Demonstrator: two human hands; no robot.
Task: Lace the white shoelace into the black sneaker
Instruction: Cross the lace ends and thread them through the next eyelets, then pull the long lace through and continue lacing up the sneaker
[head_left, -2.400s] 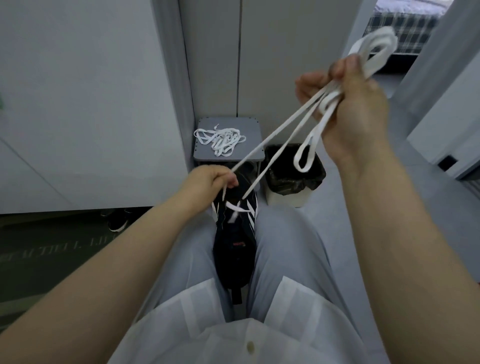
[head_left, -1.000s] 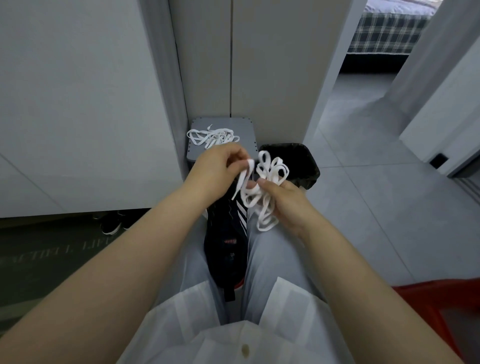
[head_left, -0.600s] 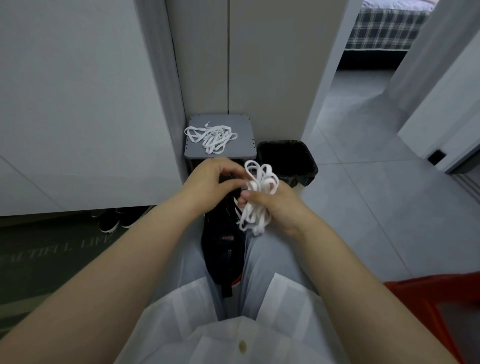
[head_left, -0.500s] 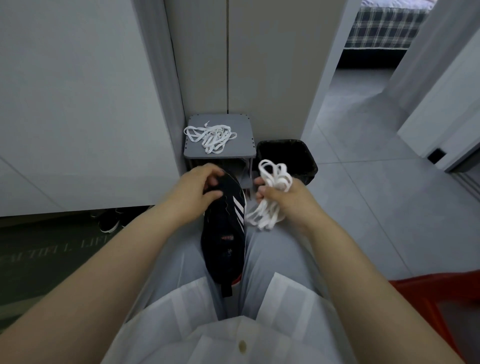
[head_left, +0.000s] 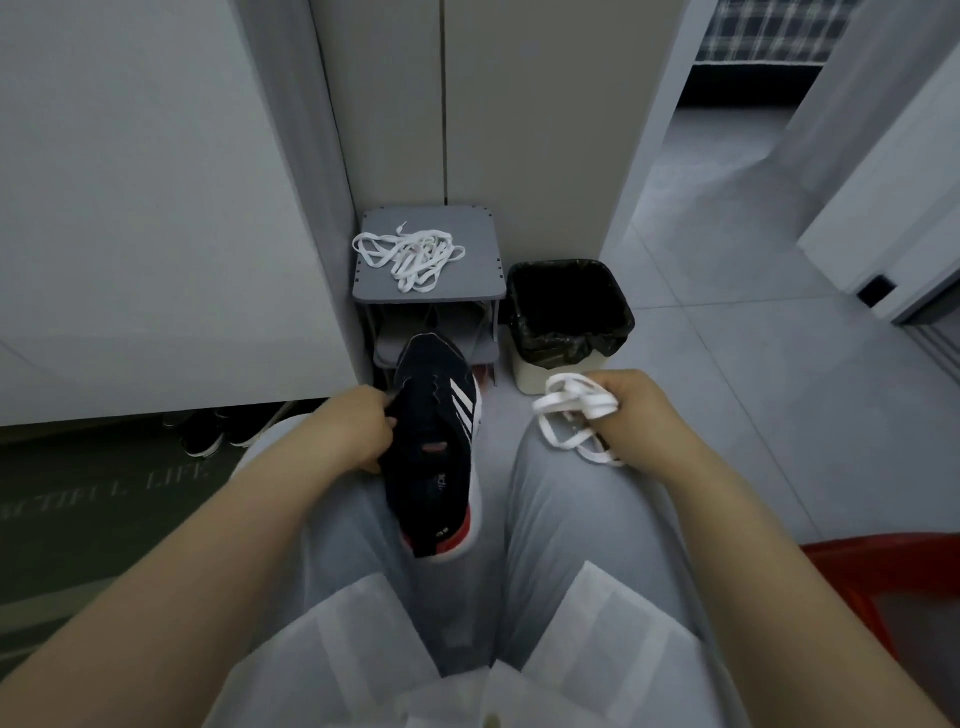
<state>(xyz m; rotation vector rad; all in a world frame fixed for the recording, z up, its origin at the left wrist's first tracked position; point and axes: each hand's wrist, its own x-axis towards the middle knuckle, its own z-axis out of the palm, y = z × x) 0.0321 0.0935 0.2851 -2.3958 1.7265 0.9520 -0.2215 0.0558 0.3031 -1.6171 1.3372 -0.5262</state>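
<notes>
The lace (head_left: 571, 410), strung from the sneaker (head_left: 436, 441) 2.4 s ago, is now bunched in the curled right hand (head_left: 641, 415), right of the sneaker and clear of it. The left hand (head_left: 358, 431) grips the sneaker's left side, on the lap (head_left: 582, 519). Lacing looks unstarted. Beyond the sneaker: a stool (head_left: 426, 293) with 1 spare lace (head_left: 410, 254), a bin (head_left: 569, 312), grey tiles (head_left: 727, 364).

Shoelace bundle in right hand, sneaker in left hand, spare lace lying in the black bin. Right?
No. The spare lace lies on the grey stool, beside the black bin, per the head view. The rest holds.
</notes>
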